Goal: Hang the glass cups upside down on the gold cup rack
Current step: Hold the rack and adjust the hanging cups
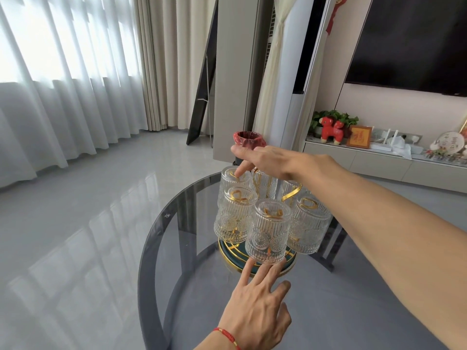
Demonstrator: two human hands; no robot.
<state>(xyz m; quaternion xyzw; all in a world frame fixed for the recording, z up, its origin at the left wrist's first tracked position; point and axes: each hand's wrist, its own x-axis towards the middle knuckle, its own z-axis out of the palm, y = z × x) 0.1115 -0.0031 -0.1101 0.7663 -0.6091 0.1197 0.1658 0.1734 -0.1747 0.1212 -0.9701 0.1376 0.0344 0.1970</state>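
Several ribbed glass cups hang upside down on the gold cup rack (pixel 293 192), which stands on a round teal base with a gold rim (pixel 228 253). The nearest cup (pixel 268 232) is at the front. The far left cup (pixel 233 179) has a fingertip of my right hand (pixel 265 161) pressing on its upturned bottom; that hand grips nothing. My left hand (pixel 257 306), with a red string at the wrist, reaches from below, fingers spread, its fingertips touching the base rim just under the nearest cup.
The rack stands on a round smoked-glass table (pixel 161 248) with a dark frame. Grey tiled floor lies to the left and white curtains behind. A red-lined bin (pixel 249 138) stands beyond the table. A low cabinet with ornaments runs along the right wall.
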